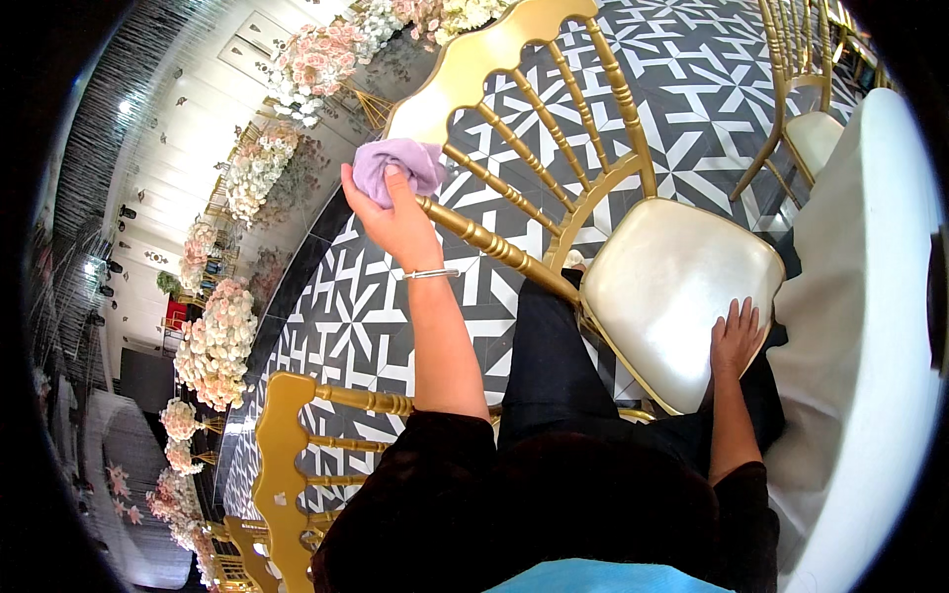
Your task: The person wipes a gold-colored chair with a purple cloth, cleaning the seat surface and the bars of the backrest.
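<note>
My left hand grips a bunched lilac cloth and presses it at the left end of the top rail of a gold chiavari-style chair, where the rail meets the side post. A metal bangle circles that wrist. Flat on the chair's glossy cream seat pad, near its right edge, rests my right hand, fingers somewhat spread and holding nothing. Turned spindles run between the top rail and the lower back rail.
A white-draped table stands close on the right. Another gold chair is at lower left, and one more stands at upper right. Pink and white flower arrangements line a raised edge at left. The patterned tile floor shows between them.
</note>
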A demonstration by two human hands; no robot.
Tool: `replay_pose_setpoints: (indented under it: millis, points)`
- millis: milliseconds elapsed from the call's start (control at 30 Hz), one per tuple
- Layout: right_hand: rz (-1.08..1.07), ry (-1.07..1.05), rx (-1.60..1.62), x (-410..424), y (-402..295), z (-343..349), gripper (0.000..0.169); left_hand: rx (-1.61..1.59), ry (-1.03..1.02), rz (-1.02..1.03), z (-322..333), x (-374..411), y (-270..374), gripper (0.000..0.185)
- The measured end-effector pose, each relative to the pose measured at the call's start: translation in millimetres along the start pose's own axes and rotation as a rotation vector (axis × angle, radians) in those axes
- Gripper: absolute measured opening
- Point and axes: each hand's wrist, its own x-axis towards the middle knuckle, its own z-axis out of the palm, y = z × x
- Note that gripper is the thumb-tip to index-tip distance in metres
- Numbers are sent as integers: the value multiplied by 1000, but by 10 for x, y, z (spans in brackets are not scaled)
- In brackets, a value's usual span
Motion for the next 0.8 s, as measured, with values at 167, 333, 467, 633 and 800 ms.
replay_pose_setpoints:
  millis: [167, 333, 467, 633, 800]
  points:
    - [-6, 25, 8, 2, -2, -3, 48, -310, -10, -218, 3, -138, -101, 60]
    - [8, -13, 27, 10, -13, -3, 49, -308, -47, -200, -79, -242, -147, 54]
    - [16, -12, 32, 15, -14, -53, 49, -248, -68, -287, -135, -523, -365, 41]
    - [8, -15, 20, 3, -28, -44, 49, -181, -168, -494, -357, -1337, -1054, 36]
    - [15, -43, -5, 4, -23, -43, 49, -306, -364, -756, -500, -1797, -1488, 34]
